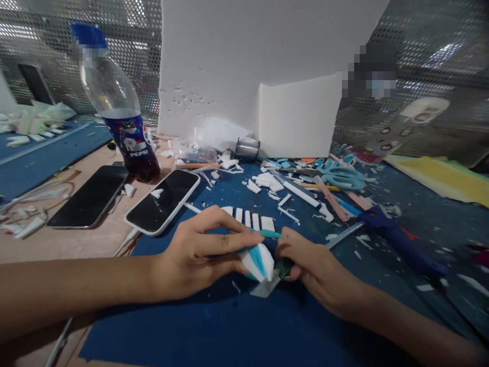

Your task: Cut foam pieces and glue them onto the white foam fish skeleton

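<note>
Near the middle of the blue mat [214, 331], at six o'clock in my view, the white piece [260, 264] with its blue stripe is pinched between the fingers and thumb of the left hand [198, 252]. The right hand [315, 270] sits just beside it at three o'clock, its fingers curled around a dark green thing [284, 266] that I can't identify, because the knuckles hide most of it. If that turns out to be sharp, I'd worry most about a slip: the left fingertips are so near that a hard push could nick them. Squeezing too tightly might also dent the white piece, which looks light and soft to me. A teal strip [270, 233] juts from the left fingertips toward the right hand, and a loose grip could let it shift. At twelve o'clock from the piece, small white strips [255, 220] lie close enough for a knuckle to scatter them. Out at three o'clock, the glue gun [401, 242] trails a cord that the right forearm could snag if it swung wide.
</note>
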`<action>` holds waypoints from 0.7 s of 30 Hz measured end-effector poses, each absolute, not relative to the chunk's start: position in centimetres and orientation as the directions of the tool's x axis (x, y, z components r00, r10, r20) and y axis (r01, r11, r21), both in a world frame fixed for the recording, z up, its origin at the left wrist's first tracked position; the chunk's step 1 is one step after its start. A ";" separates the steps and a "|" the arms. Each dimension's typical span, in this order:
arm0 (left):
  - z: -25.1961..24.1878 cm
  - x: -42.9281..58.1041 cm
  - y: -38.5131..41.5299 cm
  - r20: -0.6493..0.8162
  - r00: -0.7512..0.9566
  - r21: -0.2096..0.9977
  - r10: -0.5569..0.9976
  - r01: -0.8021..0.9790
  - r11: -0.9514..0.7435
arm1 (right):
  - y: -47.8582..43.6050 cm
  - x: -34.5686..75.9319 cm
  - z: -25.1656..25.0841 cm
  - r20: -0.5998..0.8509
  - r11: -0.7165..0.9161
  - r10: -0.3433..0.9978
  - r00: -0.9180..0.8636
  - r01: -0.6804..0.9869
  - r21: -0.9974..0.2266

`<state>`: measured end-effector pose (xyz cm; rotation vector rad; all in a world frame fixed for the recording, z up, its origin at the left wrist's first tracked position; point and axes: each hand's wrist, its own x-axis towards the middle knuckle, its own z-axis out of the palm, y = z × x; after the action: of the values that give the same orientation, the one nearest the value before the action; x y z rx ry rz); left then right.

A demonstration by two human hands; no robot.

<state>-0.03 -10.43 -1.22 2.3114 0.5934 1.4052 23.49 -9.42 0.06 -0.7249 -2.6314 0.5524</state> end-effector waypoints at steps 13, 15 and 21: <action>-1.1 0.3 -10.3 0.761 0.407 0.476 0.505 0.179 -0.861 | -9.3 23.6 -0.4 0.209 0.783 0.541 -0.815 0.396 -0.479; -1.1 0.3 -10.3 0.759 0.408 0.478 0.507 0.180 -0.860 | -9.3 23.7 -0.5 0.201 0.779 0.551 -0.810 0.411 -0.474; -1.1 0.4 -10.4 0.758 0.403 0.482 0.513 0.185 -0.857 | -9.4 23.6 -0.4 0.244 0.797 0.540 -0.805 0.398 -0.454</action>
<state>0.35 -10.38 -1.12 2.3430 0.6054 1.4361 23.58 -9.43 -0.44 -0.7111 -2.6230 0.5475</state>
